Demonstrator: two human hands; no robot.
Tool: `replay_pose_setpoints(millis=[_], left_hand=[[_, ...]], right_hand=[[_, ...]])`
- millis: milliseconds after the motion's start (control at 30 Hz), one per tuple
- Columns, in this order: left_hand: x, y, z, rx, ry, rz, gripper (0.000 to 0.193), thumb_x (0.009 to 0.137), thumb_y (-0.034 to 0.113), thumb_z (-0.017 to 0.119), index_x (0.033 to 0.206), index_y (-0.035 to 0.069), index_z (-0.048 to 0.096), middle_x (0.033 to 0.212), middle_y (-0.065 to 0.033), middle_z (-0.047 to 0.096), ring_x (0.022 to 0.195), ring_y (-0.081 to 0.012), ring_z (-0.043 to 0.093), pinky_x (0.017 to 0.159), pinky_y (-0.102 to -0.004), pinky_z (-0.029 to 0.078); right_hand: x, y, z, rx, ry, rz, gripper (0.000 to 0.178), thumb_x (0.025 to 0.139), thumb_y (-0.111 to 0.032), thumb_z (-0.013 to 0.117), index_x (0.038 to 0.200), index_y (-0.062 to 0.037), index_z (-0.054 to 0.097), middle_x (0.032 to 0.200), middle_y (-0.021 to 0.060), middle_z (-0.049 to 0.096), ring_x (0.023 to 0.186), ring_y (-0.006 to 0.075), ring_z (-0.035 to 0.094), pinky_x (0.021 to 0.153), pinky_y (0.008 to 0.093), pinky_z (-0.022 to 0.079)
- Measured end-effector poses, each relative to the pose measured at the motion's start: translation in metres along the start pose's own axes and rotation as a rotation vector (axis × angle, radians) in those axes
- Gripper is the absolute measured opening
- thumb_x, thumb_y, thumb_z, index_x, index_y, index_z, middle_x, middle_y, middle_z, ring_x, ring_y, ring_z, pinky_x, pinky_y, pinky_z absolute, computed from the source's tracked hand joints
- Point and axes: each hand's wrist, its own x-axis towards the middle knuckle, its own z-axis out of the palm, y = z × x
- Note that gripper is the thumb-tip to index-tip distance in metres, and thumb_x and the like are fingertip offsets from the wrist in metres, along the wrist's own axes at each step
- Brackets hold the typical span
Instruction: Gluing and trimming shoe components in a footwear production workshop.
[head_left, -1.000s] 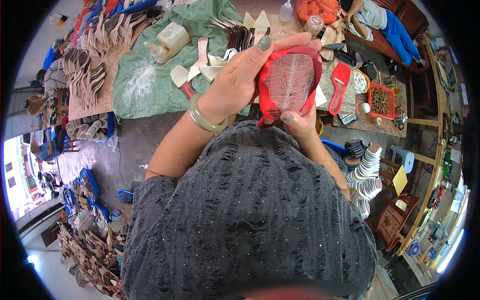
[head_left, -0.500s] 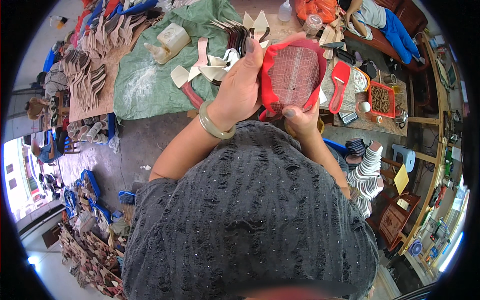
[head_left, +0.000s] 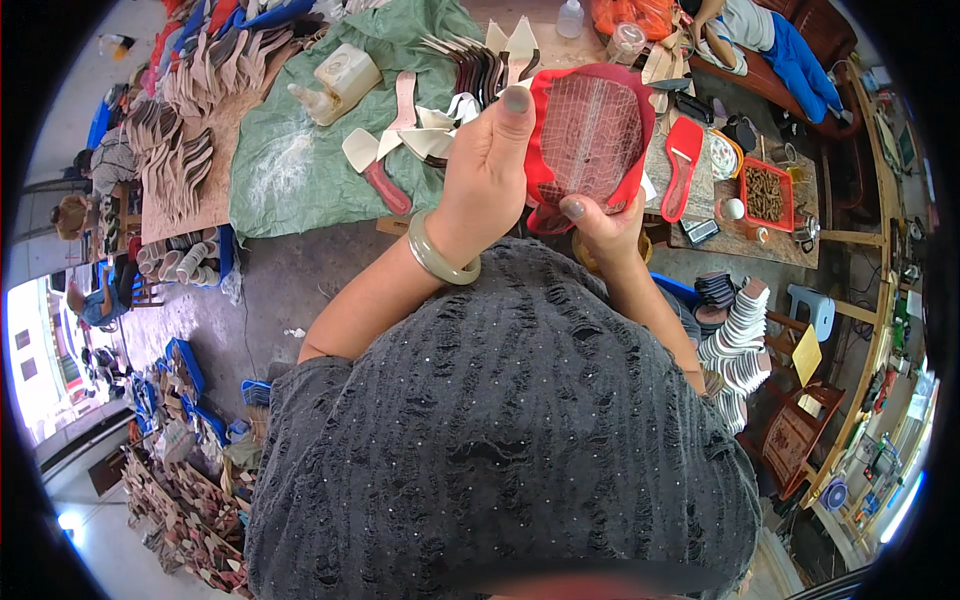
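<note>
Up over the near edge of the bench, both hands hold a red shoe upper. Its broad face shows a pinkish, mesh-patterned panel inside a wavy red rim. My left hand grips its left side, thumb pointing up along the red edge and fingers hidden behind. At its lower right my right hand closes on it, the thumb pressed on the bottom rim. To the right of the upper lies a flat red sole-shaped piece. Cream and pinkish insoles lie scattered on the green cloth to the left.
A white plastic container stands on the green cloth. Stacked curved insoles cover the bench's left part. At right are a red basket of small brown pieces and a phone. Stacked white soles stand below. A person sits at upper right.
The upper has turned slightly, so more of its meshed face shows. My left thumb has shifted a little right and down along the rim. Both hands keep their hold.
</note>
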Motion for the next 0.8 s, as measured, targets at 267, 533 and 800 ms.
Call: replay_pose_setpoints(millis=[267,533,800], left_hand=[[-0.004,-0.014,-0.001,-0.132,-0.057,0.022,0.045,0.1,0.038,0.036,0.079,0.002,0.052,0.063,0.0025,0.041,0.06,-0.007,0.034,0.051,-0.0252,0.033],[-0.005,-0.013,-0.006,-0.177,-0.257,0.004,0.048,0.099,0.045,0.031,0.095,0.002,0.052,0.072,0.0,0.049,0.061,-0.0071,0.042,0.055,-0.0232,0.038],[0.007,-0.006,0.011,-0.578,-0.347,-0.056,0.112,0.068,0.084,0.031,0.145,0.006,0.009,0.125,-0.0169,0.05,0.113,-0.027,0.053,0.094,-0.0395,0.044]], right_hand=[[0.003,-0.003,-0.001,-0.038,0.062,-0.1,0.069,0.068,-0.018,0.078,0.122,0.0048,0.043,0.109,0.0106,0.059,0.093,0.0178,0.059,0.082,0.0312,0.048],[0.007,0.006,-0.019,0.24,-0.036,0.104,0.091,0.062,-0.042,0.082,0.127,0.004,0.039,0.112,0.0131,0.058,0.097,0.0222,0.06,0.084,0.0351,0.049],[0.019,0.028,-0.015,0.208,-0.135,0.249,0.115,0.056,-0.07,0.073,0.138,-0.0039,0.026,0.131,0.0055,0.045,0.116,0.0207,0.049,0.097,0.0357,0.04]])
